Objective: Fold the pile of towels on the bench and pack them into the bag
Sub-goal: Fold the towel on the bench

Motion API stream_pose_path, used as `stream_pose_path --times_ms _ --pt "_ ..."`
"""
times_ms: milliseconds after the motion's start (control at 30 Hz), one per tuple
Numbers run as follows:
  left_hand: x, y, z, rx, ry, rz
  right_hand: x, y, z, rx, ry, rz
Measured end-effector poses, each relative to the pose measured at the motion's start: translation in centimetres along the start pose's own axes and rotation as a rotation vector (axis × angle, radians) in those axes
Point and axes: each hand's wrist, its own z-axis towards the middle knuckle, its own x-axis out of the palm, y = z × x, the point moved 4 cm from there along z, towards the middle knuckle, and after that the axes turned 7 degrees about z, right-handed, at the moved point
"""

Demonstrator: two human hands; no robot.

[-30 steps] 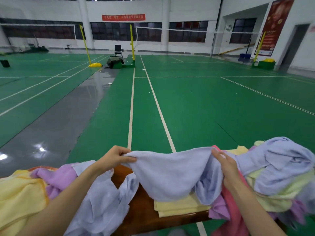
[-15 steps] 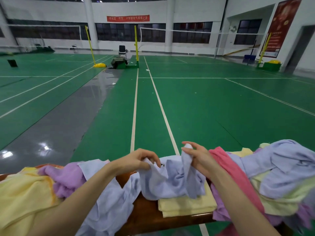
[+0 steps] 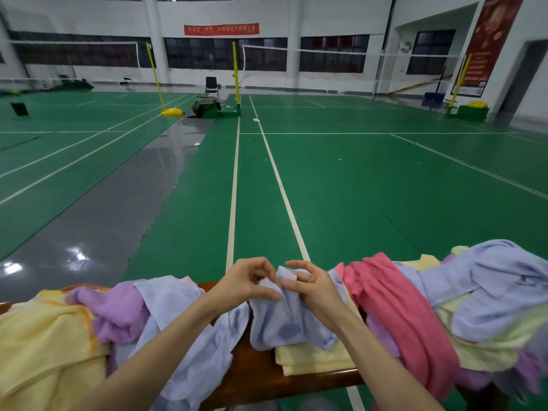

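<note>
Both hands, the left hand (image 3: 246, 280) and the right hand (image 3: 311, 287), sit close together over the wooden surface (image 3: 255, 378). Each pinches the top edge of a bunched blue towel (image 3: 284, 324), though cloth partly hides the right's grip, which seems to be thumb against forefinger. The towel sags onto a folded yellow towel (image 3: 311, 358) at six o'clock of the hands, and loose towels lie heaped at both sides: a pink towel (image 3: 397, 307) at three o'clock, a purple towel (image 3: 118, 310) and a crumpled yellow towel (image 3: 38, 345) at nine.

Green court floor (image 3: 355, 173), white walls (image 3: 311, 13), dark windows (image 3: 332, 57).
</note>
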Motion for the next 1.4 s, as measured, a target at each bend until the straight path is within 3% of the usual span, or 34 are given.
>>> stream_pose_path --times_ms 133,367,467,667,833,967,1133,1300,1400 --pt "0.7 -0.6 0.1 0.026 0.029 0.039 -0.2 -0.1 -0.1 0.016 0.059 -0.011" --pt "0.9 -1.1 0.5 0.207 -0.134 0.28 -0.3 -0.8 -0.4 0.042 0.022 -0.007" --pt "1.3 -1.3 0.7 0.25 -0.154 0.351 -0.3 -0.9 -0.4 0.011 0.02 -0.121" --pt "1.1 0.6 0.8 0.021 -0.158 0.308 -0.3 0.2 -0.6 0.033 0.057 -0.272" --pt "0.2 0.0 1.5 0.019 -0.23 0.266 -1.5 2.4 -0.6 -0.076 0.06 -0.405" --pt "-1.1 -1.5 2.5 -0.006 -0.296 0.117 -2.7 4.2 -1.0 -0.033 0.073 -0.624" --pt "-4.1 -3.1 3.2 0.021 -0.523 0.062 -3.8 7.8 -0.7 -0.133 -0.005 -0.663" --pt "-6.3 -4.6 3.0 0.085 -0.601 0.078 -4.3 9.5 -0.1 -0.275 -0.243 -0.993" --pt "-7.5 -5.5 2.8 0.127 -0.672 0.092 -3.8 10.0 0.0 -0.257 -0.305 -1.292"
